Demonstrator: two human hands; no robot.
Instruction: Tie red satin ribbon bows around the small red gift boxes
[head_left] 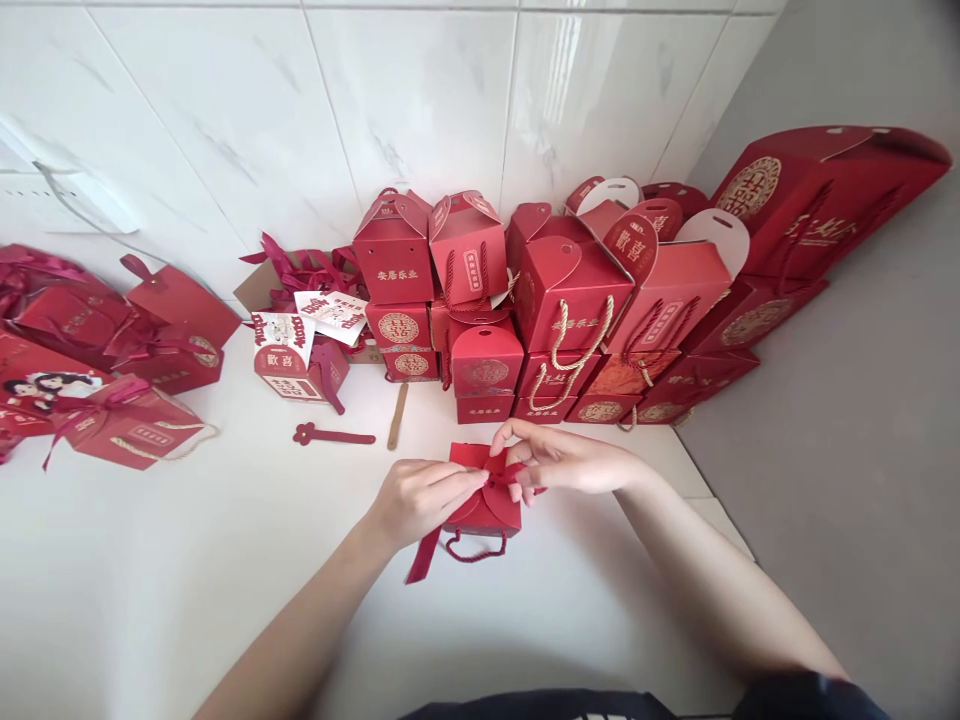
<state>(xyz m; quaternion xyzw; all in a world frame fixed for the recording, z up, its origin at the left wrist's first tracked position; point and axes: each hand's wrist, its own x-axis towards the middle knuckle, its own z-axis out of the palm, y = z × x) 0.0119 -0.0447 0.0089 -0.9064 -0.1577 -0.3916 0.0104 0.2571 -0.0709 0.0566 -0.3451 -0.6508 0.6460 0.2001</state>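
Ribbon (425,556) pinched by left hand (415,500) and right hand (570,467); small red box (484,517) directly beneath the grip, rope handle (478,559) on its near side; flower-ended strip (341,437) left of grip; stacked boxes (570,290) beyond, before tiled wall (420,100).

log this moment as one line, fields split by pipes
left hand: pinching ribbon | right hand: holding ribbon | box: on table, below hands | stacked boxes: beyond box

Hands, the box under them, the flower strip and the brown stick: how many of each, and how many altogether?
Left hand plus right hand: 2
Box under them: 1
Flower strip: 1
Brown stick: 1
Total: 5
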